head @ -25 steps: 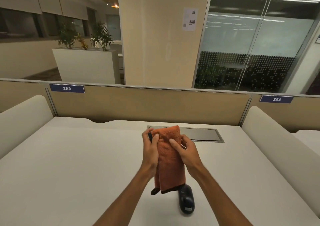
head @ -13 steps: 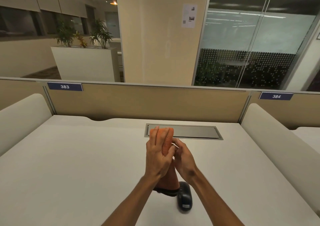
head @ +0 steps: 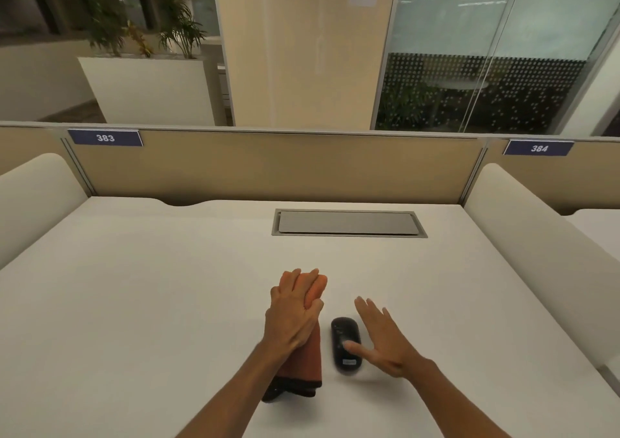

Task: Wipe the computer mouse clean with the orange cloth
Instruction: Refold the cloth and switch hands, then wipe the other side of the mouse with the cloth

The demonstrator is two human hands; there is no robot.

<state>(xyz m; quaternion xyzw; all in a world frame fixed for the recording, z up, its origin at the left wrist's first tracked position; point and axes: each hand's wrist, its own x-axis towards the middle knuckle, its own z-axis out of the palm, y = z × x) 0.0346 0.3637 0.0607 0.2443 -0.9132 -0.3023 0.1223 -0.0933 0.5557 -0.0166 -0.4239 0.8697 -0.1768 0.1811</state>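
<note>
The orange cloth hangs folded from my left hand, which grips it near its top edge above the white desk. Its dark-trimmed lower end reaches down to the desk surface. The black computer mouse lies on the desk just right of the cloth, underside up with a pale label showing. My right hand hovers over the mouse's right side with its fingers spread. Its thumb overlaps the mouse body, and I cannot tell whether it touches.
A grey cable hatch is set into the desk behind my hands. A tan partition closes the back, and white padded dividers flank both sides.
My right hand has let go of the cloth and moved down and right over the mouse. The left hand with the cloth has dropped lower. The camera has tilted down.
</note>
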